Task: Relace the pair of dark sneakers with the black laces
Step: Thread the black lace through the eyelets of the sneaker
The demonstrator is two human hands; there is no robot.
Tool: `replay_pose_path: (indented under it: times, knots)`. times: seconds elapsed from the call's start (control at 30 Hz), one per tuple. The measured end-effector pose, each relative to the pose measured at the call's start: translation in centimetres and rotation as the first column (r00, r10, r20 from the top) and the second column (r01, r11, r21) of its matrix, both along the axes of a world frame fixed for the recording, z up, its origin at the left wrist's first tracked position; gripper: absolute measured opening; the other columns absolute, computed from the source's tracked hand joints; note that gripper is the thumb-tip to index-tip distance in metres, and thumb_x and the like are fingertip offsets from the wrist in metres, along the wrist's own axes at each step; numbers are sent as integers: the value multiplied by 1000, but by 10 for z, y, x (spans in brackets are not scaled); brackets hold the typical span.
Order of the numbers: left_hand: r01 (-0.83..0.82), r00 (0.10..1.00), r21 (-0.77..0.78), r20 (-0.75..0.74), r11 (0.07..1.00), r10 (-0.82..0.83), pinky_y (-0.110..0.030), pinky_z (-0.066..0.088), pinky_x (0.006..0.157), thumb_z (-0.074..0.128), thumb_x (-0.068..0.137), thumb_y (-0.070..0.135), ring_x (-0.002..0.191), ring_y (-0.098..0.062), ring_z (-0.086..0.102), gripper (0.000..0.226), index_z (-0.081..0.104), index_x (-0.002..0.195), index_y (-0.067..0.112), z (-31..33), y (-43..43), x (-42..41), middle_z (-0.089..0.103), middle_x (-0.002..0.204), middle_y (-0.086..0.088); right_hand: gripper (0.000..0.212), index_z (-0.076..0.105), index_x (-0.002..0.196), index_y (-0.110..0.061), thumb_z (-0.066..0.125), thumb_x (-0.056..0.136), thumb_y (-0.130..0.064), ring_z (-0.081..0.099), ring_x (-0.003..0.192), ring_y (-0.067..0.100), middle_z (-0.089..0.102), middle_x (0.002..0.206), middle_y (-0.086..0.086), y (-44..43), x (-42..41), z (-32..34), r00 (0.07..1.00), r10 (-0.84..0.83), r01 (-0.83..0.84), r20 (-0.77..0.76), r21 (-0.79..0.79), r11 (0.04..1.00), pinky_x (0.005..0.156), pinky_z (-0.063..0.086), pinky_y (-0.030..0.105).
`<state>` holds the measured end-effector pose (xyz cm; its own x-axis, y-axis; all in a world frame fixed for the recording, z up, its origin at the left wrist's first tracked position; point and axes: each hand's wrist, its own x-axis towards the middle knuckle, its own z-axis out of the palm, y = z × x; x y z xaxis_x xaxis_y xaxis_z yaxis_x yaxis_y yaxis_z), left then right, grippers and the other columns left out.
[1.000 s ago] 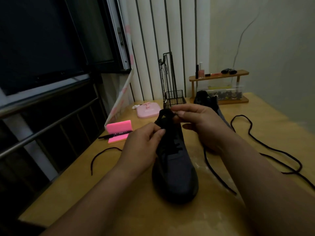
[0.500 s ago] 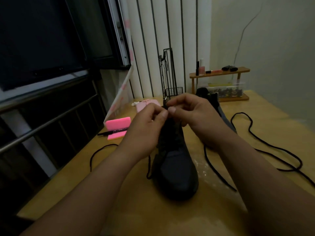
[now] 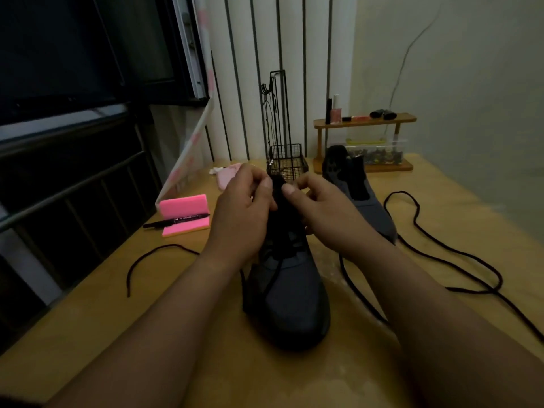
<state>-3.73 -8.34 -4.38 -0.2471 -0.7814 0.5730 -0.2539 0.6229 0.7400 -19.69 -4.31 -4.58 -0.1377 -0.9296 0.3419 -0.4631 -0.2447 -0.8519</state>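
Dark near sneaker [image 3: 287,301] is standing on the table [image 3: 141,313], toe toward the camera. Left hand [image 3: 241,213] and right hand [image 3: 323,213] are both pinching its upper end, fingers curled tight (lace or tongue, too dark to tell). Second sneaker [image 3: 362,201] is lying behind the right hand, loose black lace [image 3: 459,254] trailing beside it.

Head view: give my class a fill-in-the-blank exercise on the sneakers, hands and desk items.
Both the left hand and right hand pinch at the top of the near ____. The other sneaker stands to its ____. The pen lies on a ____ pad. A loose ____ loops over the table at right.
Missing: sneaker; right; pink; lace.
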Motion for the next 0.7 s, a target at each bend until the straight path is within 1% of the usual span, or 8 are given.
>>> replay_pose_path:
  times: [0.1,0.2,0.27,0.33,0.43,0.53,0.6,0.7]
  knots:
    - [-13,997,-86,78,996,19,-24,48,66,50,109,23,76,-10,61,14,62,105,28,-8,-6,-4,61,89,0,8,58,104,-20,62,103,-26,62,70,16,64,86,4,-3,-5,-1,985,7,-19,170,68,998,64,53,33]
    - [-21,987,-141,157,990,44,-24,48,78,51,107,27,91,-7,58,16,66,113,31,-14,-9,-4,57,101,4,17,55,120,-14,58,103,-14,62,74,17,63,90,5,-5,-13,-2,948,44,-95,317,149,984,68,54,35]
    - [-5,982,-178,183,984,38,-14,42,84,57,105,28,102,-3,53,13,68,109,31,-15,-10,0,59,103,4,21,54,124,-14,56,103,-11,63,77,19,63,94,7,-6,-18,-3,919,75,-156,387,183,971,72,54,37]
    - [7,979,-215,199,977,36,-7,35,84,61,103,24,106,-1,50,10,70,105,30,-15,-11,5,61,101,7,20,54,123,-14,54,103,-9,63,78,20,62,96,9,-8,-22,-5,893,101,-203,439,192,960,73,53,37]
    - [20,970,-289,238,957,52,-9,34,89,64,101,18,106,-10,47,9,70,101,25,-17,-13,12,63,98,13,19,54,121,-16,54,103,-8,63,79,20,62,97,8,-10,-22,-7,868,124,-236,480,179,955,72,53,35]
    - [42,952,-340,298,940,65,-14,35,90,65,100,16,107,-13,45,8,70,102,22,-19,-16,14,65,97,14,16,55,118,-18,54,104,-10,63,78,19,63,94,4,-11,-22,-9,868,133,-239,479,167,956,74,52,36]
    - [56,943,-353,326,934,67,-22,36,90,65,100,17,106,-15,44,9,70,102,24,-21,-18,13,65,95,13,16,56,118,-20,53,105,-12,63,78,18,63,93,3,-11,-22,-10,879,139,-236,456,162,958,76,51,37]
    - [52,942,-349,328,936,69,-25,36,88,64,100,19,105,-15,42,9,69,102,25,-22,-18,12,64,94,13,16,55,120,-21,53,106,-14,62,79,17,61,93,2,-10,-20,-10,895,136,-220,426,153,964,76,50,37]
